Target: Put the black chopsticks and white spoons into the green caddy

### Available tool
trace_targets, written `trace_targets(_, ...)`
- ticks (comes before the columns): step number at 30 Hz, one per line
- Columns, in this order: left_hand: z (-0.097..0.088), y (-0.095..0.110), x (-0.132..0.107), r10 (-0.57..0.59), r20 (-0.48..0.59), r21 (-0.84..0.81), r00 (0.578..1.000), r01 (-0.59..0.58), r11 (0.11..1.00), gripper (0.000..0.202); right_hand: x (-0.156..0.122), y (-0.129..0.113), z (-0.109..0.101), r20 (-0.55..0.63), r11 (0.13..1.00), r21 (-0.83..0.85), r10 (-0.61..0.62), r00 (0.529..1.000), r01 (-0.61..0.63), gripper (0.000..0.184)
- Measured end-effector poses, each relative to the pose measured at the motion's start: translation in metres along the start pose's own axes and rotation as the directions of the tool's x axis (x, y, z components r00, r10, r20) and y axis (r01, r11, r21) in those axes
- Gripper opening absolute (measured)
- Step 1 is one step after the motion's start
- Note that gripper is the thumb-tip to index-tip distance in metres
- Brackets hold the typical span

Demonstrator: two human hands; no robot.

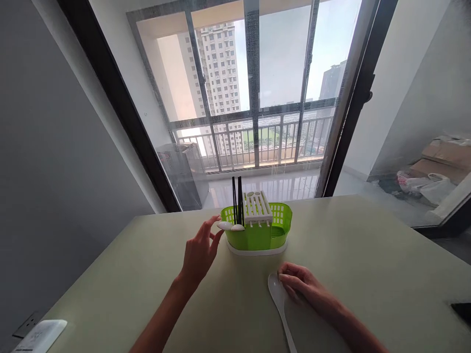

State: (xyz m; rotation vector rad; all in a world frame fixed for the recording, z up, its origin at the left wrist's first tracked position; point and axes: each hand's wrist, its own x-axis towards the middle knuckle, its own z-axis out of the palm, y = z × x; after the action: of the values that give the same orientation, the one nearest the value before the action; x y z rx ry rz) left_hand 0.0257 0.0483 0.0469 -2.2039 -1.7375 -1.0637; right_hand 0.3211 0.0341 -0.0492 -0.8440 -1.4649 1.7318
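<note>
My left hand (200, 248) pinches the edge of a small white spoon (225, 225) at the front left rim of a green slotted cutlery holder (259, 239). Another white spoon (237, 227) hangs beside it, its bowl outside the rim. Black chopsticks (240, 201) stand upright in the holder behind the spoons. My right hand (300, 283) is closed, its curled fingertips at the bowl edge of a large white spoon (281, 306). That spoon lies on the table with its handle toward me.
A white slatted rack (257, 207) sits atop the holder, which has a white base (257, 253). A white object (42, 336) lies at the table's (364, 250) near left corner, a dark one (461, 311) at the right edge. Behind are a glass door and balcony.
</note>
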Motion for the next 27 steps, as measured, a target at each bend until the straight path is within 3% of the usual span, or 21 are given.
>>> trace_targets(4,0.014,-0.004,-0.036,-0.192,-0.089,-0.128,0.977,0.18,0.975,0.042,0.001,0.005,-0.002,0.006,0.999,0.037,-0.004,1.0,0.004,0.048)
trace_targets(7,0.025,-0.002,-0.061,-0.269,0.032,-0.185,0.963,0.27,0.945,0.021,0.0,0.007,-0.002,-0.012,0.995,0.102,0.02,1.0,-0.018,0.046)
trace_targets(10,0.032,0.012,-0.073,-0.219,0.256,-0.151,0.941,0.263,0.953,0.009,-0.001,0.008,-0.002,-0.053,0.981,0.191,0.042,0.998,-0.031,0.042)
trace_targets(15,0.044,0.046,-0.065,-0.162,0.431,-0.155,0.888,0.25,0.956,0.017,-0.003,0.006,-0.002,-0.079,0.936,0.352,0.045,0.996,-0.014,0.039)
trace_targets(20,0.056,0.068,-0.049,0.038,0.669,-0.259,0.742,0.184,0.948,0.031,-0.001,0.007,-0.006,-0.074,0.905,0.426,0.014,0.997,0.019,0.042)
trace_targets(23,0.062,0.075,-0.046,0.094,0.707,-0.271,0.701,0.145,0.951,0.024,0.003,0.015,-0.012,-0.046,0.89,0.456,0.011,0.999,0.011,0.043)
trace_targets(27,0.064,0.077,-0.048,0.1,0.7,-0.304,0.707,0.168,0.938,0.021,0.006,0.025,-0.017,-0.024,0.871,0.492,0.01,1.0,0.003,0.04)
